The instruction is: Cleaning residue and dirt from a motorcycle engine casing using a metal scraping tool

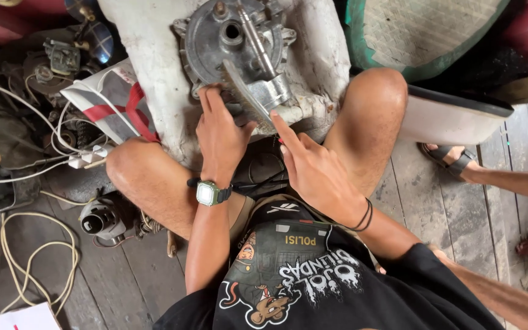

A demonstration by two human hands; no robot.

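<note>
The grey metal motor housing [233,49] lies on a white block [148,55] between the knees. The left hand [220,137] rests open-fingered on its near edge; the right hand [313,171] points, holding nothing. Cables [32,256] sprawl over the plank floor [441,214].

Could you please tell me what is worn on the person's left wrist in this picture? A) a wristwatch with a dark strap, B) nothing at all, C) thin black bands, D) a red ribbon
A: the left hand, which rests on the grey metal housing, has a wristwatch with a dark strap at its wrist, while the thin black bands sit on the right hand's wrist.
</note>
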